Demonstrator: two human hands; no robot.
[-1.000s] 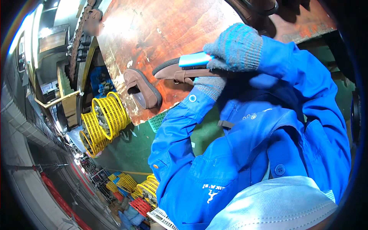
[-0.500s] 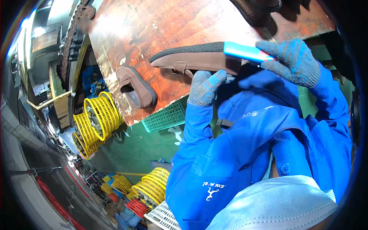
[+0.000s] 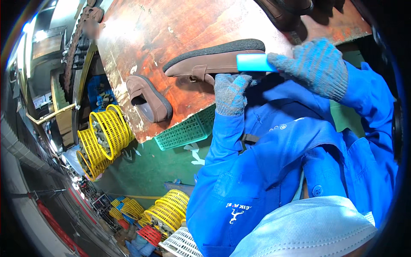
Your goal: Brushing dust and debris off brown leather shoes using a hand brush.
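Observation:
A brown loafer point(image 3: 201, 64) with a dark, rough-edged sole lies on its side above the worn red-brown tabletop, toe to the left and sole turned away from me. My left hand point(image 3: 231, 93), in a grey and blue knit glove, is closed on its near edge at the opening. In the same kind of glove, my right hand point(image 3: 314, 68) grips a flat light-blue tool point(image 3: 256, 63), its exact kind unclear. The tool lies against the side of the shoe's heel. A second brown loafer point(image 3: 150, 99) rests on the table to the left.
More dark brown shoes point(image 3: 284, 13) stand at the table's far right. Under the near edge of the table point(image 3: 141, 47) sits a green plastic crate point(image 3: 182, 133). Yellow baskets point(image 3: 109, 132) are stacked to the left, others point(image 3: 171, 205) nearer me, beside a white basket point(image 3: 184, 242).
My right hand has brought the light-blue tool left and down, from the heel's sole edge onto the side of the heel. My left hand still holds the loafer, which has tilted slightly.

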